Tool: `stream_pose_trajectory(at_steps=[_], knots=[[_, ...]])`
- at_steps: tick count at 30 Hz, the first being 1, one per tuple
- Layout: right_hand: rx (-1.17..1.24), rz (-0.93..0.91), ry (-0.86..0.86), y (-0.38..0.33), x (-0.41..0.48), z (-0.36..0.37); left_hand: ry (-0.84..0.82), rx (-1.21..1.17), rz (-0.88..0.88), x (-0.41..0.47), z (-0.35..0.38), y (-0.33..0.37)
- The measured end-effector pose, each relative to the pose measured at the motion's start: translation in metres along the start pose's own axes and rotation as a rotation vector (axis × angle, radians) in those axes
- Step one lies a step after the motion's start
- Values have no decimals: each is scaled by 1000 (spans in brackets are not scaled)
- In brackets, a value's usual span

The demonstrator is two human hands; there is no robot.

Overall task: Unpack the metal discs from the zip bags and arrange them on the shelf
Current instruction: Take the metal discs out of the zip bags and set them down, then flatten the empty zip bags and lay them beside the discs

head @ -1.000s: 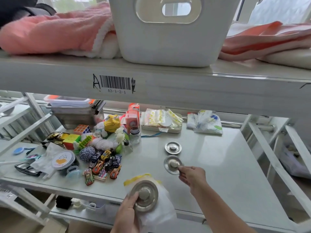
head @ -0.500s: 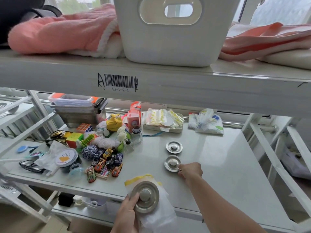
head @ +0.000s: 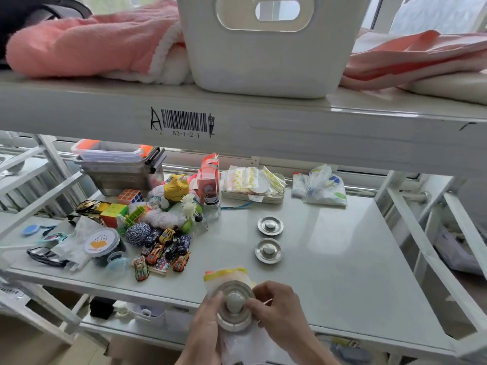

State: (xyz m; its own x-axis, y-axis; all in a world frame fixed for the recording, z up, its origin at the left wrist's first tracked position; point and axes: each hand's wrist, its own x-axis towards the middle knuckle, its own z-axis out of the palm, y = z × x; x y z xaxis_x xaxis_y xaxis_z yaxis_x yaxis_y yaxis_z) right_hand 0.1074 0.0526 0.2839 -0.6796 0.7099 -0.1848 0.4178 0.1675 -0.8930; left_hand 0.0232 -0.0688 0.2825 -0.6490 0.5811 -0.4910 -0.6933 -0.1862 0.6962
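Two metal discs with domed knobs lie on the pale shelf (head: 342, 259), one behind the other: the far disc (head: 270, 226) and the near disc (head: 268, 250). A third metal disc (head: 234, 306) sits over the shelf's front edge, on top of a clear zip bag (head: 226, 276) with a yellow strip. My left hand (head: 204, 330) holds the bag and the disc from the left. My right hand (head: 276, 312) pinches the disc's knob and right rim.
Left of the discs lies a heap of toy cars (head: 163, 251), puzzle cubes (head: 113, 214), yarn, a jar (head: 212, 206) and glasses (head: 44, 255). A tray of more zip bags (head: 253, 184) and a printed bag (head: 322, 187) stand at the back. The upper shelf (head: 263, 127) overhangs.
My right hand let go of the near disc on the shelf and came back to the disc in my left hand, which it now pinches.
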Motion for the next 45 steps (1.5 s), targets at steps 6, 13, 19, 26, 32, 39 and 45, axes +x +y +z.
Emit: stream_pose_trajectory(at_steps=[6, 13, 19, 26, 32, 39, 45], knots=[[296, 130, -86, 12, -2, -7, 15, -92, -200, 6, 1, 0], [313, 369, 233, 41, 38, -32, 301, -80, -140, 15, -19, 1], [-7, 453, 305, 58, 57, -24, 382, -62, -4, 17, -40, 6], [-80, 407, 295, 51, 58, -14, 285, -114, 14, 2, -41, 12], [-163, 417, 241, 48, 58, -18, 264, -57, -11, -6, -33, 13], [413, 269, -45, 4, -2, -30, 132, 119, 33, -20, -13, 30], [462, 277, -46, 1, -40, -7, -53, 177, 34, -26, -1, 32]])
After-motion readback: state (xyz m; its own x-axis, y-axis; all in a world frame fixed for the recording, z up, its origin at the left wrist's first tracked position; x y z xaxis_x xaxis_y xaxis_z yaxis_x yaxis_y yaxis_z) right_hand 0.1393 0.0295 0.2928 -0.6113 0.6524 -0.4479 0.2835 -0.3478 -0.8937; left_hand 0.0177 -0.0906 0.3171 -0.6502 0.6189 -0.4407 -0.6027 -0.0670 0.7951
